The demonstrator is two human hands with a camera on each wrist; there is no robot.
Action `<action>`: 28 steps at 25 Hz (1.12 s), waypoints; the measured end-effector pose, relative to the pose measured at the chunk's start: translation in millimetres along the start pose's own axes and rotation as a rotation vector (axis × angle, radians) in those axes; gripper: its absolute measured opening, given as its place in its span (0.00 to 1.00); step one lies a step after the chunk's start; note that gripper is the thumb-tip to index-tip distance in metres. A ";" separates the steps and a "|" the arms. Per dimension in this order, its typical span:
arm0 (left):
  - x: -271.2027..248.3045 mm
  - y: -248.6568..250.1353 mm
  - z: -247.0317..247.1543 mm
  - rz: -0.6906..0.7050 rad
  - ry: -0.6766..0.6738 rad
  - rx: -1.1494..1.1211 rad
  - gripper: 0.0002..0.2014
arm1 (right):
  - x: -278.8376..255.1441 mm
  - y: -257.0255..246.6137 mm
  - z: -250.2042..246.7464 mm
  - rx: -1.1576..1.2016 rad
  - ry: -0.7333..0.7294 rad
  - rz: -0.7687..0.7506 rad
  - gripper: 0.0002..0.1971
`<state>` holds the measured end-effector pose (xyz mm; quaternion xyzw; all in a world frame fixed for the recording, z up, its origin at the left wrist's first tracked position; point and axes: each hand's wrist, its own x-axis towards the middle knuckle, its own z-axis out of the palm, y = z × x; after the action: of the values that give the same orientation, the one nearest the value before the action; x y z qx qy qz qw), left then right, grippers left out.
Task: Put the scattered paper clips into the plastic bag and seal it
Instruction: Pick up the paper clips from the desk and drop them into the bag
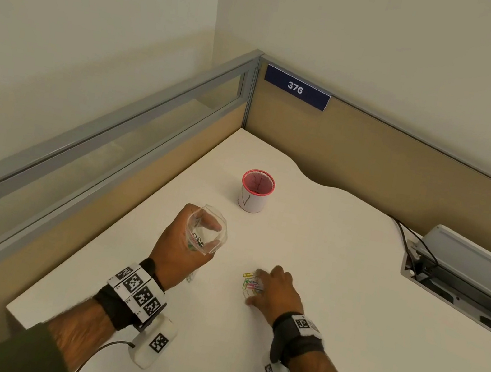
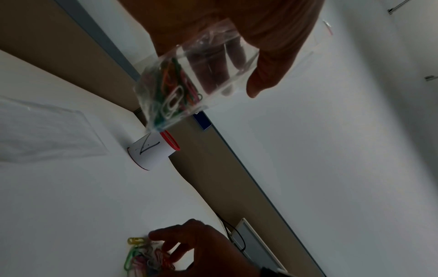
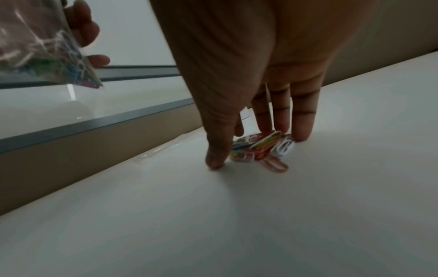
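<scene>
My left hand [image 1: 187, 241] holds a clear plastic bag [image 1: 208, 231] above the table, mouth open and facing up. Several coloured paper clips [image 2: 170, 93] lie bunched in the bag's bottom [image 3: 47, 56]. A small pile of coloured paper clips [image 1: 250, 283] lies on the white table [image 1: 338, 267]. My right hand [image 1: 276, 289] is down over this pile. Its thumb tip [image 3: 214, 163] touches the table beside the pile [image 3: 258, 148], and the straight fingers [image 3: 303, 121] stand behind it. The clips still lie on the table.
A red-rimmed cup wrapped in white paper [image 1: 255, 192] stands behind the hands. A flat clear plastic sheet [image 2: 47, 131] lies near the left partition. Partition walls close the left and back sides. A cable tray with wires [image 1: 452, 271] sits at the right.
</scene>
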<state>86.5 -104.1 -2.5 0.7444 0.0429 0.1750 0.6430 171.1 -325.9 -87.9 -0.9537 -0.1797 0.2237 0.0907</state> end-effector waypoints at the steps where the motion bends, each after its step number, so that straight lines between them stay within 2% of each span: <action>1: -0.3 1.2 -0.3 -0.001 -0.006 0.006 0.18 | 2.3 -2.7 1.4 -0.035 0.019 -0.019 0.26; 4: 0.5 2.2 0.7 0.000 -0.013 0.025 0.18 | 4.3 -3.9 5.4 -0.132 0.077 -0.074 0.13; 10: 1.6 2.1 2.0 0.001 -0.004 0.018 0.18 | 8.9 -0.4 0.8 -0.127 0.115 -0.086 0.10; 14: 2.5 0.5 2.9 0.005 -0.007 0.031 0.17 | 10.4 8.7 -9.6 0.130 0.170 0.036 0.09; 17: 4.5 -2.1 5.3 0.009 -0.005 0.038 0.17 | 1.6 14.1 -27.2 0.433 0.263 0.104 0.08; 20: 7.2 -6.6 8.6 -0.012 -0.016 0.042 0.17 | -18.7 6.5 -61.4 0.768 0.365 0.100 0.09; 24: 10.9 -12.0 16.7 -0.029 -0.029 0.055 0.17 | -49.6 -37.8 -124.6 1.007 0.457 -0.074 0.04; 28: 11.8 -8.2 24.7 -0.026 -0.033 0.075 0.17 | -71.4 -98.1 -158.8 0.982 0.429 -0.302 0.04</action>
<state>106.7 -122.6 -10.8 0.7701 0.0483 0.1526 0.6175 154.8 -277.8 105.4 -0.7870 -0.1666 0.0663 0.5903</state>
